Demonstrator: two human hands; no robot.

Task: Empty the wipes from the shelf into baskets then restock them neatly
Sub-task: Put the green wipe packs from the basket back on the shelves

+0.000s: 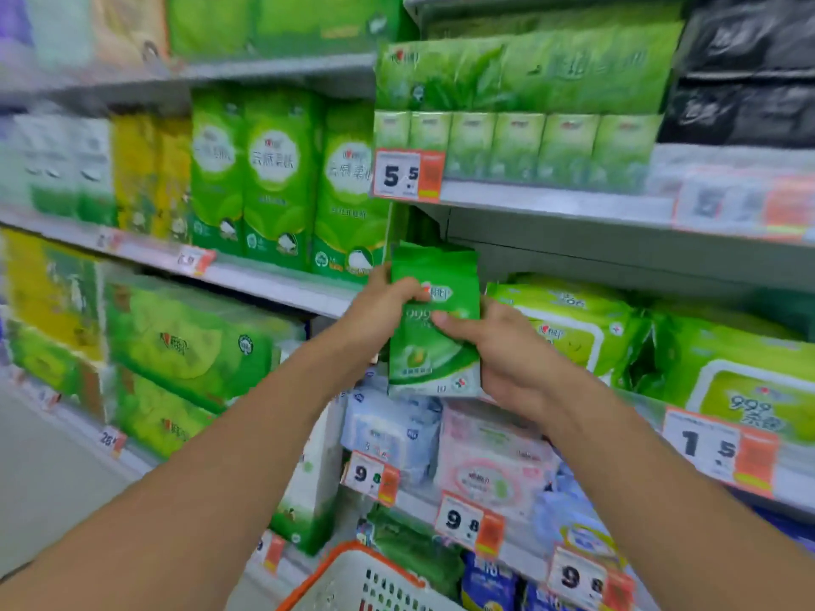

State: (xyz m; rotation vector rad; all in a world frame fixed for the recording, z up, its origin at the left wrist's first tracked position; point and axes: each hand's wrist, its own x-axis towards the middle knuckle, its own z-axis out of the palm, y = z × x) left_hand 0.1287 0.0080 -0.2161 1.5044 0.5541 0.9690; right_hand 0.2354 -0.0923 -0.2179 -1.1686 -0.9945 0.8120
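Note:
I hold a green pack of wipes (434, 346) upright in front of the shelf. My left hand (383, 302) grips its upper left edge. My right hand (498, 350) grips its right side, thumb across the front. Behind it stand more green packs, partly hidden. To the right, larger light-green wipe packs (569, 324) lie on the middle shelf (789, 478). A white basket with an orange rim (357, 579) sits below my arms at the bottom of the view.
Tall green tissue packs (273, 178) fill the left shelves. Small green tissue packs (516, 108) sit on the upper right shelf above a 5.5 price tag (408, 175). Blue and pink packs (445, 438) and 9.8 price tags (469, 520) line the lower shelf.

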